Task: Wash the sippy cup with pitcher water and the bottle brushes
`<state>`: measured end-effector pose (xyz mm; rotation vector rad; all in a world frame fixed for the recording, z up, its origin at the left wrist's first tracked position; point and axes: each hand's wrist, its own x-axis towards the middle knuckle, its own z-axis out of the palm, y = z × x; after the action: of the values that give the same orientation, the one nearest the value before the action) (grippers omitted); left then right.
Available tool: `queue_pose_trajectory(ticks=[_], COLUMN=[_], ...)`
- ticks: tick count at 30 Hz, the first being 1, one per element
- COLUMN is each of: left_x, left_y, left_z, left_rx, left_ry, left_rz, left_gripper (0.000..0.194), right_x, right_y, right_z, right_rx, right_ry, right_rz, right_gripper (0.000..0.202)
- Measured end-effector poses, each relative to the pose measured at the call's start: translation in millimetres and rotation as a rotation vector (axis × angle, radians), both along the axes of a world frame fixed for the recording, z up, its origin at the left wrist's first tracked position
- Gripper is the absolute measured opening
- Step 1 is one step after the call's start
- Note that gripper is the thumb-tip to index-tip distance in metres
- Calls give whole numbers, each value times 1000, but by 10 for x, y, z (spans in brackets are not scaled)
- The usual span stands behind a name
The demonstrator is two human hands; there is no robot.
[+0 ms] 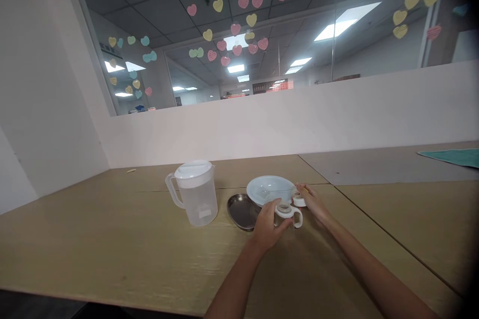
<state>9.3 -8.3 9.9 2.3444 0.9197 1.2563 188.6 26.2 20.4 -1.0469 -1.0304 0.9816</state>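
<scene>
My left hand (268,227) is wrapped round a small clear container with a white collar and handle (284,212), its top showing a round opening. Just beyond it, my right hand (311,200) holds a white lid (299,201) near the right rim of a pale blue bowl (270,182). Something clear and small lies inside the bowl. An oval metal tray (243,212) sits left of my left hand, partly under the bowl's edge. Farther left stands a clear plastic pitcher (197,197) with its white lid on and its handle to the left.
The wooden table (112,239) reaches a white wall (243,132) with a window above it, dotted with heart-shaped notes. A teal cloth (454,156) lies at the far right on a grey surface. A small yellowish scrap (131,170) is at the back left.
</scene>
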Motion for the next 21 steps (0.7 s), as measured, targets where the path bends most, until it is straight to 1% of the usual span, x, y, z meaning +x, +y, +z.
queue_pose_trajectory(ticks=[5, 10, 13, 17, 21], left_x=[0, 1, 0, -3, -3], left_y=[7, 10, 10, 9, 5], left_z=[-15, -29, -27, -17, -8], left_rx=[1, 8, 7, 7, -1], left_ry=[7, 6, 6, 13, 12], left_rz=[9, 7, 10, 9, 14], left_gripper=[55, 55, 54, 55, 55], right_x=[60, 73, 84, 102, 85], right_y=[46, 54, 73, 95, 55], right_z=[-68, -72, -76, -83, -46], right_rx=[-102, -115, -118, -108, -87], right_ry=[57, 39, 2, -29, -62], right_rz=[-53, -23, -41, -53, 13], right_gripper=[29, 22, 20, 27, 38])
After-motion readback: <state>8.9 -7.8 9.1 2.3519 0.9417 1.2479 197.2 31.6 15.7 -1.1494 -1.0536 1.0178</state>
